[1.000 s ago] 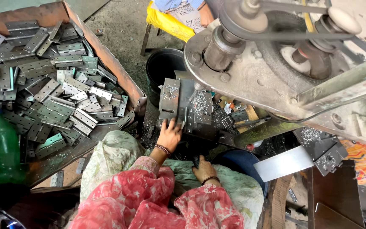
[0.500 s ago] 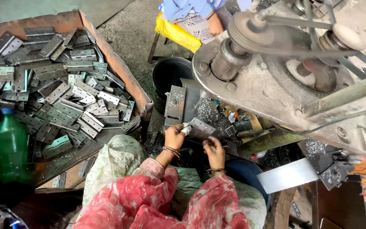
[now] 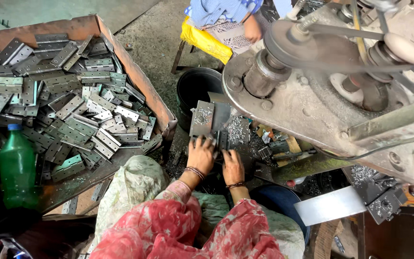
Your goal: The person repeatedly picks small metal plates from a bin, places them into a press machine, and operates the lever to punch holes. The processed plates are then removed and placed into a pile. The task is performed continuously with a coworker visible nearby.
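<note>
My left hand (image 3: 201, 156) and my right hand (image 3: 233, 167) lie side by side at the front of the machine's bed (image 3: 202, 117), a grey plate strewn with metal shavings. Between their fingertips they hold a small dark metal hinge piece (image 3: 222, 142) down against the bed. Both wrists carry bangles, and red patterned sleeves cover my forearms. The fingers hide most of the piece. Just above and to the right hangs the machine's large pulley wheel (image 3: 283, 52) with its belt.
A rusty tray (image 3: 135, 72) heaped with several grey hinges fills the left, with a green plastic bottle (image 3: 17, 168) in front of it. A black bucket (image 3: 195, 86) stands behind the bed. Another person (image 3: 226, 19) sits at the top. A blue bucket (image 3: 276, 201) and a steel strip (image 3: 329, 206) are at the right.
My right hand rose from my lap to join the left one. Both hands then carried the small piece forward and onto the machine bed.
</note>
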`<state>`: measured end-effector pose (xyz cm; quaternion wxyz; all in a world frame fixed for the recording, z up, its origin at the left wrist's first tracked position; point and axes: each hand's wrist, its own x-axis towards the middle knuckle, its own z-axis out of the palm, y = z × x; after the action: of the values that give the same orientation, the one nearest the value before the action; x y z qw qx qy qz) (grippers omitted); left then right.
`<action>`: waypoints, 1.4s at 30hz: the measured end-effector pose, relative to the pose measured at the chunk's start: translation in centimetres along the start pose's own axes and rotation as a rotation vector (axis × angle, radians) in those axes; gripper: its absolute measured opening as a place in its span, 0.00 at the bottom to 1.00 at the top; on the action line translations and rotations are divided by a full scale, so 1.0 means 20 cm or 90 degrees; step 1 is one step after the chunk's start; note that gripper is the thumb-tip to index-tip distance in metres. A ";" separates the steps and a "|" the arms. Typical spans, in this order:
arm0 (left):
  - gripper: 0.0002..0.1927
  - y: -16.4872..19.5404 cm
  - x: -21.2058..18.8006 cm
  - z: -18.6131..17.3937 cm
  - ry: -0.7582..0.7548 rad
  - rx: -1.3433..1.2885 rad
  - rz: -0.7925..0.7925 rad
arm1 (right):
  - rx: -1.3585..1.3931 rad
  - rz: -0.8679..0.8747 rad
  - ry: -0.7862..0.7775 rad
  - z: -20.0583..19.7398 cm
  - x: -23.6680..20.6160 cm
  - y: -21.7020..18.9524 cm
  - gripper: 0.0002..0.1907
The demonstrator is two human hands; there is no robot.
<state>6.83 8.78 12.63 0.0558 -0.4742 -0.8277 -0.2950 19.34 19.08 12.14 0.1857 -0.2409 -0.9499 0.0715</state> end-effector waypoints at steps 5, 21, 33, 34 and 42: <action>0.21 0.05 -0.03 0.14 -0.132 0.199 0.052 | 0.059 -0.004 0.010 -0.06 -0.16 -0.01 0.32; 0.22 0.05 0.13 0.26 -0.099 0.180 -0.013 | 0.017 0.415 -0.325 0.32 -0.83 0.18 0.43; 0.18 -0.02 0.25 0.25 -0.219 0.198 -0.028 | -0.021 0.377 -0.396 0.12 -0.70 0.21 0.36; 0.18 -0.02 0.26 0.25 -0.198 0.192 -0.025 | -0.014 0.401 -0.398 0.14 -0.72 0.18 0.36; 0.19 -0.03 0.23 0.28 -0.191 0.210 -0.016 | -0.003 0.373 -0.359 0.22 -0.77 0.19 0.37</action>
<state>4.79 15.06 9.47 0.0052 -0.4871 -0.8694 -0.0827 31.88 14.80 2.31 -0.1112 -0.4725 -0.8551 0.1821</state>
